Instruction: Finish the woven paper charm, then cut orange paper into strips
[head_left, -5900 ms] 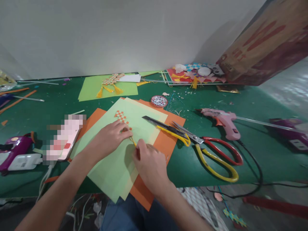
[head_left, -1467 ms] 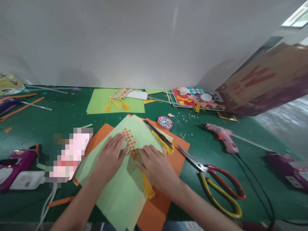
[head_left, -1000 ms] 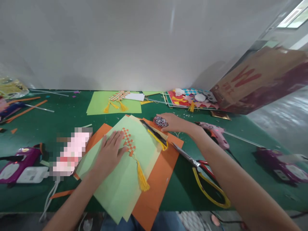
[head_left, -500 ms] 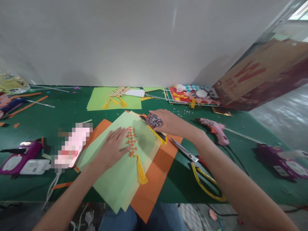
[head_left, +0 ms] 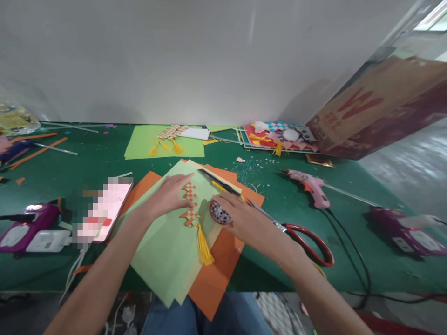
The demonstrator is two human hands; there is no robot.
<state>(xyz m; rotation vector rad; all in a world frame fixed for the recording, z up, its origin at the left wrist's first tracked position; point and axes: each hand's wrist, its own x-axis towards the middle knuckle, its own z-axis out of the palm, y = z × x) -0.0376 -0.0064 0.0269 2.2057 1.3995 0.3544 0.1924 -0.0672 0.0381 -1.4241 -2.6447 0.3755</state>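
Observation:
A woven orange-and-pale-green checkered paper strip (head_left: 190,209) with a yellow tassel (head_left: 204,246) at its lower end lies on pale green paper sheets (head_left: 157,260). My left hand (head_left: 171,193) is on its left side, fingers stretched out and thumb at the strip's edge. Just right of the strip, my right hand (head_left: 240,216) holds a round speckled disc (head_left: 220,212) with a red rim. Beyond that hand lies a long dark narrow tool (head_left: 223,183) with something yellow beside it. Scissors (head_left: 310,242) with red handles sit partly under my right forearm.
Orange sheets (head_left: 216,279) lie beneath the green ones. On the right are a pink glue gun (head_left: 310,184), a purple power strip (head_left: 408,232) and a paper bag (head_left: 377,107). A charging phone (head_left: 108,204) is at left. Finished-looking tasselled pieces (head_left: 172,135) lie at the back.
My right hand has moved toward me with the disc, uncovering the dark tool. My left hand has lifted and shifted slightly up. The scissors have turned, their red handle now showing.

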